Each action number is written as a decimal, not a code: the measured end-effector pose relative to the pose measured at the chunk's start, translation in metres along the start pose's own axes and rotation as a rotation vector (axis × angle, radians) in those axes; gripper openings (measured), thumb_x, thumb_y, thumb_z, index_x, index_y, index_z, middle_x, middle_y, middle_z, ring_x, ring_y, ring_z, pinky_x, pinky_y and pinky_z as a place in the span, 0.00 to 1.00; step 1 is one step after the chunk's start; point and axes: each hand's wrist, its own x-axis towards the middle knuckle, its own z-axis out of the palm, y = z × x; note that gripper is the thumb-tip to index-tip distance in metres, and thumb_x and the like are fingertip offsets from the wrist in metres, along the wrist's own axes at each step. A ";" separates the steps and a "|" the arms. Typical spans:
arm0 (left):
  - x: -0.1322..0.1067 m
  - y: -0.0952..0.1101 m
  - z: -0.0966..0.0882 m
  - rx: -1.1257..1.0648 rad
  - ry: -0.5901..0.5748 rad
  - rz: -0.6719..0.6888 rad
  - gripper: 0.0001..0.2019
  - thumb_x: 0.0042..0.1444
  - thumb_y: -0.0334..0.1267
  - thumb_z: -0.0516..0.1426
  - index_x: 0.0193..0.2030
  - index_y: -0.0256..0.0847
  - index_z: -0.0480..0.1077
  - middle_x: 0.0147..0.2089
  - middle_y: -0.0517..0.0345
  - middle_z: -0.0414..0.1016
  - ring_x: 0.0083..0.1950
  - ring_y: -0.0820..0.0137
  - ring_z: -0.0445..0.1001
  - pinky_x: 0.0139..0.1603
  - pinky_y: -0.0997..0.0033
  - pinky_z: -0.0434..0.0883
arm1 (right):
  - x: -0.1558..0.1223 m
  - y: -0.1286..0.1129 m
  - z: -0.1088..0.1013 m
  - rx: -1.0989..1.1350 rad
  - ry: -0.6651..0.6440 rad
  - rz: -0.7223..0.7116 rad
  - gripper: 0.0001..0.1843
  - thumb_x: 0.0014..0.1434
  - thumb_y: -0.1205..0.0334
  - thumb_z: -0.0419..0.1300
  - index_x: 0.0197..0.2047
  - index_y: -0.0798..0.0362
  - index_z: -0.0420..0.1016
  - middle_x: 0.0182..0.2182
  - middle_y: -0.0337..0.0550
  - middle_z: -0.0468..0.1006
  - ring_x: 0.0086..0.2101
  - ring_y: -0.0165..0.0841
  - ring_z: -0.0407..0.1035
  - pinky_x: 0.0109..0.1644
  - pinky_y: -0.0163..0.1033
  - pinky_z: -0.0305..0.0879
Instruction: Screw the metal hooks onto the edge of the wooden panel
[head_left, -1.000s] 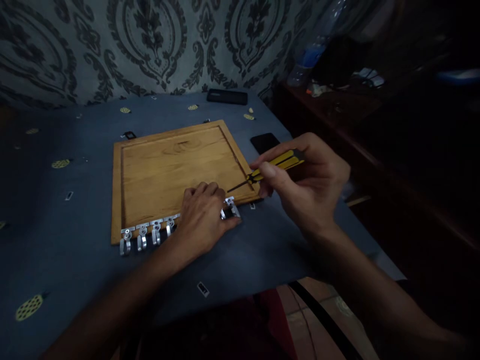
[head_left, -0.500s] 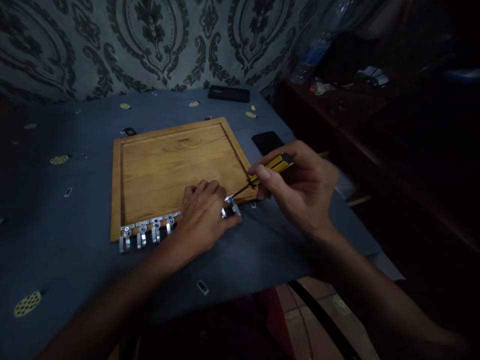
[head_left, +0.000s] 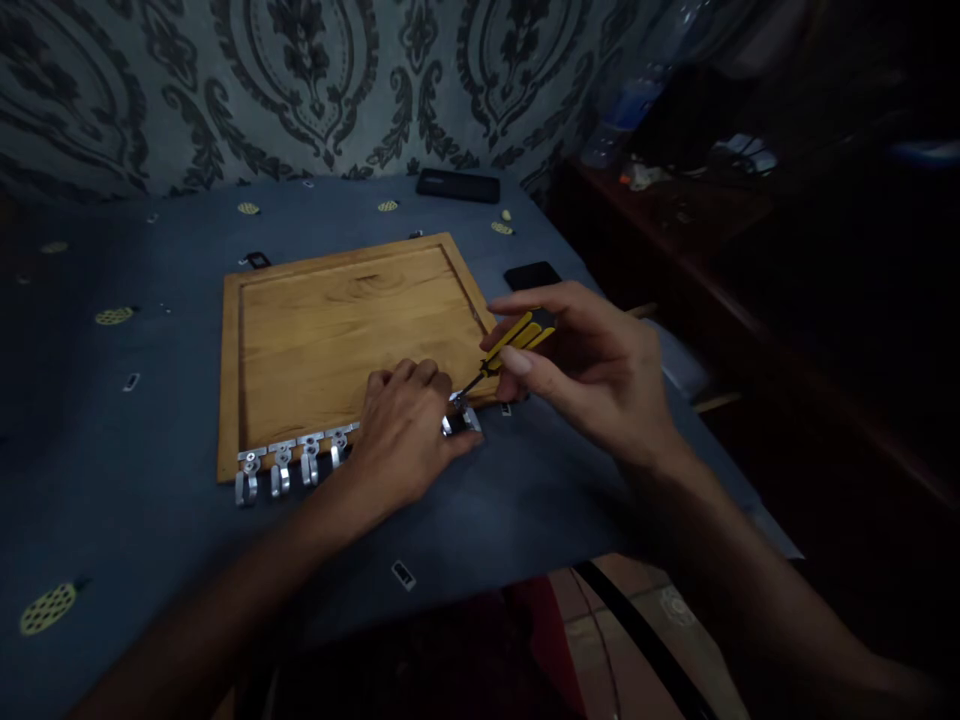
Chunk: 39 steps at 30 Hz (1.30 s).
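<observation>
A framed wooden board (head_left: 352, 330) lies on the table with a row of shiny metal hooks (head_left: 281, 465) along its near edge. My left hand (head_left: 405, 430) is closed over that edge near the row's right end, fingers curled on the wood and thumb by the last hook; it hides the middle hooks. Between thumb and fingers, my right hand (head_left: 600, 365) grips a yellow-and-black screwdriver (head_left: 517, 340). The screwdriver slants down to the left, its tip at the screw area of the rightmost hook (head_left: 469, 410).
A blue patterned cloth (head_left: 135, 540) covers the table. A black phone (head_left: 457, 186) lies at the back, and another dark flat object (head_left: 532, 275) sits right of the board. Beyond the right edge, a dark wooden cabinet (head_left: 675, 240) holds a plastic bottle (head_left: 622, 110) and cables.
My right hand has shifted slightly left and its fingers have loosened and spread around the handle. The screwdriver stands a little steeper. My left hand stays in place.
</observation>
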 end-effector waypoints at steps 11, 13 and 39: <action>0.000 -0.001 0.001 0.004 0.008 0.004 0.17 0.58 0.50 0.66 0.44 0.38 0.74 0.47 0.51 0.76 0.52 0.53 0.72 0.52 0.54 0.67 | 0.003 -0.003 0.001 0.074 0.087 0.052 0.13 0.50 0.58 0.75 0.33 0.49 0.76 0.33 0.34 0.81 0.21 0.24 0.72 0.21 0.30 0.72; -0.001 -0.001 0.001 0.001 0.012 0.014 0.17 0.59 0.49 0.65 0.44 0.38 0.74 0.47 0.51 0.76 0.52 0.53 0.72 0.52 0.53 0.67 | 0.003 -0.004 -0.003 0.076 0.045 0.055 0.13 0.51 0.57 0.75 0.37 0.48 0.78 0.33 0.35 0.82 0.23 0.26 0.73 0.22 0.31 0.73; 0.001 0.001 -0.002 -0.010 -0.028 -0.021 0.17 0.57 0.49 0.66 0.43 0.38 0.74 0.47 0.50 0.76 0.52 0.53 0.72 0.52 0.53 0.66 | -0.011 0.008 0.009 -0.220 0.332 -0.142 0.13 0.54 0.46 0.72 0.33 0.42 0.75 0.27 0.37 0.74 0.23 0.32 0.64 0.24 0.43 0.58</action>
